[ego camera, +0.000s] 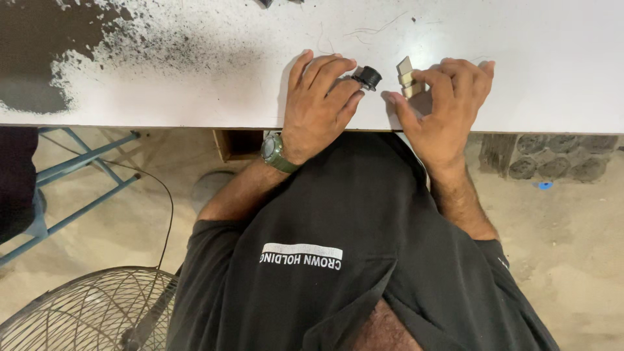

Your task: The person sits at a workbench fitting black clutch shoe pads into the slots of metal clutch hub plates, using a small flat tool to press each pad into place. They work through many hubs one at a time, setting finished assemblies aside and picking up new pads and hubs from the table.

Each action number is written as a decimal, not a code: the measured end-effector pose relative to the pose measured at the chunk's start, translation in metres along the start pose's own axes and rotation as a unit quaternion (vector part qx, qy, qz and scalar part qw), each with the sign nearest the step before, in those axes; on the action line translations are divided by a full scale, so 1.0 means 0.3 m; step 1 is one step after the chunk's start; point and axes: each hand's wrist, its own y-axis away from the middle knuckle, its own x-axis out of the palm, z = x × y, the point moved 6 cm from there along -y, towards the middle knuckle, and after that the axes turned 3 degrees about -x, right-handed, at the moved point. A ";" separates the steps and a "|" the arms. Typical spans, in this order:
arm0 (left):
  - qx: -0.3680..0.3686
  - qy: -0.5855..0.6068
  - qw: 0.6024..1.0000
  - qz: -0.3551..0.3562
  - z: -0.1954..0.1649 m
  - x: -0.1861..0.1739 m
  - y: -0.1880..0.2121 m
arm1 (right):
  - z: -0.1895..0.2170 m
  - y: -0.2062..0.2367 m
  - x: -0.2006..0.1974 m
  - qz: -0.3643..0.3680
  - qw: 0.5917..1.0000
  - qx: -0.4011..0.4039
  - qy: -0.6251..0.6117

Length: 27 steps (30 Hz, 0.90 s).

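Here, near the white worktop's (520,78) front edge, the left hand (322,97) pinches a small black round part (368,77) while the right hand (448,104) grips small tan blocks (407,77), and a slipping finger could likely knock either off that edge.

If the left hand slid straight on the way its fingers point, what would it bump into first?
Probably the small black round part right at the left hand's fingertips. Past that lie the tan blocks under the right hand.
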 end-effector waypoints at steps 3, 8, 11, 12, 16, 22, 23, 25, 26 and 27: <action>0.013 0.000 1.000 -0.004 -0.010 0.003 -0.001 | -0.008 0.007 -0.006 0.017 1.000 -0.010 0.013; 0.031 0.008 0.999 -0.001 -0.017 0.005 -0.001 | -0.054 0.017 -0.005 -0.004 1.000 0.000 -0.026; 0.032 0.002 0.999 0.002 -0.018 0.006 0.001 | -0.041 0.033 0.008 -0.015 0.999 -0.046 -0.006; 0.033 0.000 0.999 0.001 -0.019 0.006 0.002 | -0.039 0.039 0.009 -0.023 0.999 -0.045 -0.009; 0.028 -0.004 1.000 -0.006 -0.017 0.004 0.008 | 0.005 0.068 -0.006 -0.077 0.988 -0.085 -0.104; 0.029 0.005 0.999 -0.019 -0.013 -0.005 0.018 | 0.069 0.066 0.081 -0.025 0.986 -0.127 -0.103; 0.028 0.008 0.999 -0.018 -0.013 -0.005 0.018 | 0.068 0.062 0.086 -0.028 0.987 -0.125 -0.101; 0.025 0.016 0.999 -0.014 -0.014 -0.002 0.018 | 0.066 0.059 0.096 -0.032 0.987 -0.120 -0.097; 0.028 0.016 0.999 -0.017 -0.017 -0.001 0.018 | 0.066 0.056 0.099 -0.035 0.987 -0.124 -0.099; 0.030 0.017 0.999 -0.019 -0.019 0.000 0.019 | 0.068 0.055 0.102 -0.037 0.986 -0.127 -0.100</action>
